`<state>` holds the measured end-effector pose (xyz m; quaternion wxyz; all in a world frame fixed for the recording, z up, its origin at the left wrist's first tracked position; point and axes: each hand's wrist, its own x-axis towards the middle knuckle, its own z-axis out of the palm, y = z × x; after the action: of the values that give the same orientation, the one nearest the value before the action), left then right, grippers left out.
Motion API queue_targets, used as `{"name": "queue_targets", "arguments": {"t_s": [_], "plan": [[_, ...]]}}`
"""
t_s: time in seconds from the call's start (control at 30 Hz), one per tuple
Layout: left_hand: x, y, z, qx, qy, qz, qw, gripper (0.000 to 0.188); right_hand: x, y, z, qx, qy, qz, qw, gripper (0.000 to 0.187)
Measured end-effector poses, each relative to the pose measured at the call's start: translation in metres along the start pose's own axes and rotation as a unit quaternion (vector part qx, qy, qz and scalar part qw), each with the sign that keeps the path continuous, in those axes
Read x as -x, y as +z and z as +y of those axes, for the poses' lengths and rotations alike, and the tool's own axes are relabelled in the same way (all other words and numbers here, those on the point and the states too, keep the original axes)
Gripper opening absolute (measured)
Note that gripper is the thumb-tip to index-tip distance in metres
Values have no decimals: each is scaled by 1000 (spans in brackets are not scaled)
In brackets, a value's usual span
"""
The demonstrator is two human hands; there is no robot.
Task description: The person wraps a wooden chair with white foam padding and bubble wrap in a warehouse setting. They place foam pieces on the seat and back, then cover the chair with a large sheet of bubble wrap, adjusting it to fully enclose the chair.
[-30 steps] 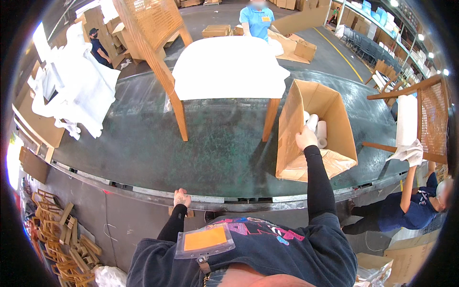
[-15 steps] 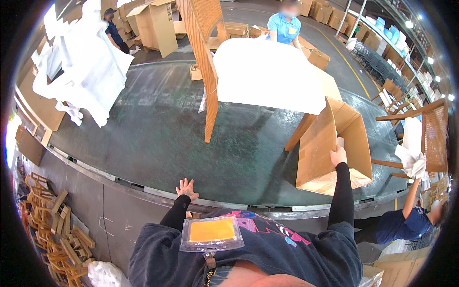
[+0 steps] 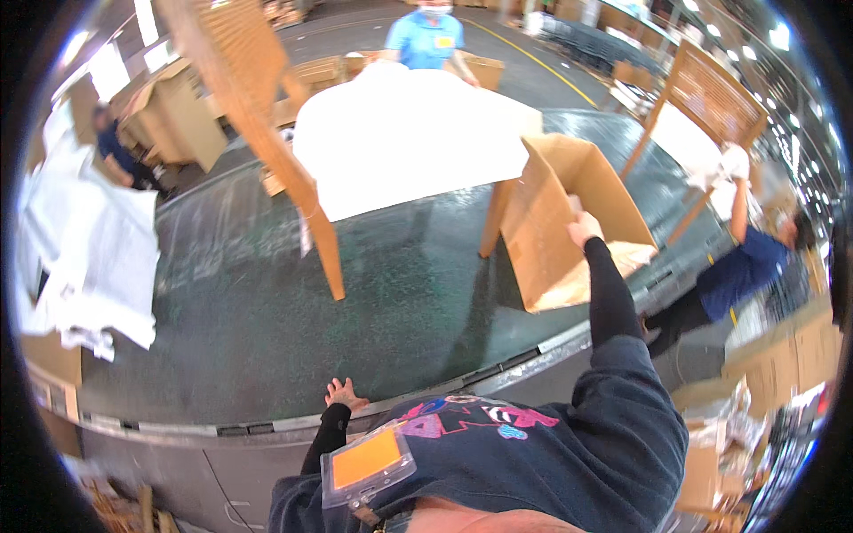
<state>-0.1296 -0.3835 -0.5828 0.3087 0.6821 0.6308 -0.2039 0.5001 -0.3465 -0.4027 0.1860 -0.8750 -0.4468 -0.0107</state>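
Apparently curled right fingers [image 3: 577, 225] (blurry) at carton [image 3: 546, 244].

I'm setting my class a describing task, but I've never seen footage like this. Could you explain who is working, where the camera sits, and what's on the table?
No machine here: these are a person's own bare hands. Every picture comes from a fisheye camera worn on the head, looking down, so straight edges bend. On the dark table stand a chair with a white-covered seat and, beside it, an open box; white sheeting is at the left. The right hand reaches to the box's opening; what it holds, if anything, is unclear. The left hand is open at the table's near edge, holding nothing visible.
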Motion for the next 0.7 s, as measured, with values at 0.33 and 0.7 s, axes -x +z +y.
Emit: {"name": "queue_targets", "arguments": {"t_s": [0.33, 0.7], "plan": [[-1, -1, -5, -70, 25, -35, 997, 111, 6, 7, -10, -89, -20, -63, 994, 35], [11, 3, 22, -21, -51, -33, 998, 109, -23, 33, -15, -84, -41, -86, 992, 74]]}}
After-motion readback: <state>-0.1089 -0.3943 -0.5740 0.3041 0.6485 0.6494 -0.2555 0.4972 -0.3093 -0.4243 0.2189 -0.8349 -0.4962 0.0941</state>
